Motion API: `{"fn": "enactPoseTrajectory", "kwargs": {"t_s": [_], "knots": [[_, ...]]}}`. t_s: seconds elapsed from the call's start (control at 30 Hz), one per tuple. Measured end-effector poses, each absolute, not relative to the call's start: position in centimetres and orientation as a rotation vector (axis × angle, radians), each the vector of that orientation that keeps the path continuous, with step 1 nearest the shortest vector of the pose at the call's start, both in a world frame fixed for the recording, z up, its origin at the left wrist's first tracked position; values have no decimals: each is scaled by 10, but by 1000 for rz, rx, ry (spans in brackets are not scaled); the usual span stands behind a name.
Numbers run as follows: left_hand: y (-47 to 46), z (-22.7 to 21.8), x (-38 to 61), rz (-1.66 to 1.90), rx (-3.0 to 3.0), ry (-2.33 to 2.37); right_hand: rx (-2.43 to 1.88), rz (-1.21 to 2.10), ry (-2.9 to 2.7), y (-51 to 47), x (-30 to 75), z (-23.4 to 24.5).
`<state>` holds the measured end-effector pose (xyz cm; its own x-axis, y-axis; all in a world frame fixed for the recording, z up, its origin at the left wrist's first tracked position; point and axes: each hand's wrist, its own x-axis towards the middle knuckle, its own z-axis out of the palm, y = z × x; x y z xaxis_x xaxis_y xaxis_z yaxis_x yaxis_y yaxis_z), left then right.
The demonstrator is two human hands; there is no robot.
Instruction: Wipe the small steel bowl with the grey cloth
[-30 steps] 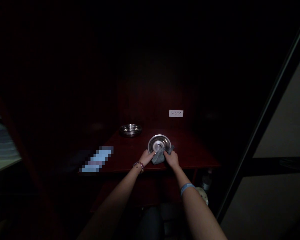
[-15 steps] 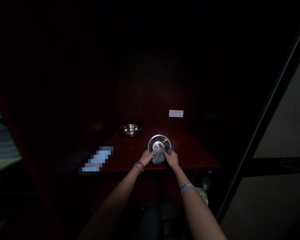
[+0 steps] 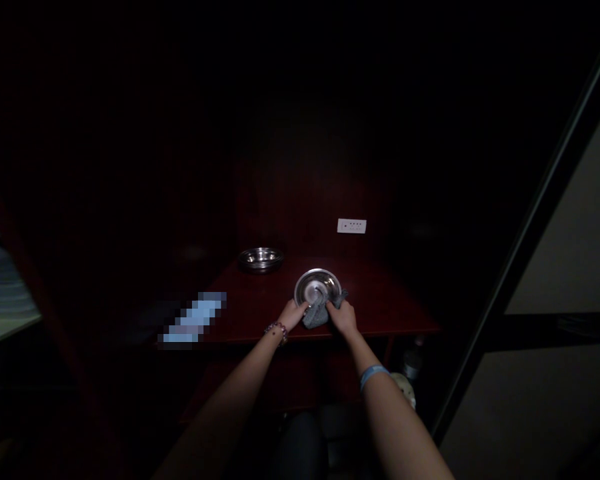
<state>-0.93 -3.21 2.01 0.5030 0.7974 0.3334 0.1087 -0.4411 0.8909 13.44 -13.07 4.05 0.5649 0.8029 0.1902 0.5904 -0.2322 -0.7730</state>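
Tilted toward me near the front edge of the dark red table [image 3: 260, 303] is a shiny metal bowl [image 3: 305, 281]. My left hand [image 3: 293, 315] grips its lower left rim, thumb on the inside. A grey cloth [image 3: 317, 316] drapes over the bowl's near rim and into its inside. On the right side, my right hand [image 3: 343, 316] is closed on the cloth, pressing it against the bowl's rim; its fingers behind the cloth are hidden. Farther back on the left stands a small stack of similar metal bowls [image 3: 261, 260].
A white socket panel [image 3: 351, 226] is on the back wall. A blurred-out bluish patch [image 3: 194, 321] lies at the table's left edge. Below the right edge stands a bottle [image 3: 413, 360]. At far left is a pale shelf [image 3: 10, 327] with stacked items.
Both hands stay almost where they were on the bowl and cloth. The view has shifted very slightly.
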Motion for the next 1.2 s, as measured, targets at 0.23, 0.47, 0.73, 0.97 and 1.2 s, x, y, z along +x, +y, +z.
{"fn": "enactPoseTrajectory", "kwargs": {"t_s": [0.23,0.47,0.73,0.97,1.2], "knots": [[-30,19,-8,992,1863,782,-1932,299,-1126,-130,134,40],[-30,19,-8,1028,1834,793,-1919,276,-1125,-130,134,37],[-34,21,-8,1059,1811,794,-1924,291,-1141,-130,135,39],[-29,16,-8,1090,1827,768,-1973,274,-1138,-131,133,41],[-31,19,-8,1083,1830,812,-1960,264,-1143,-129,134,39]]}}
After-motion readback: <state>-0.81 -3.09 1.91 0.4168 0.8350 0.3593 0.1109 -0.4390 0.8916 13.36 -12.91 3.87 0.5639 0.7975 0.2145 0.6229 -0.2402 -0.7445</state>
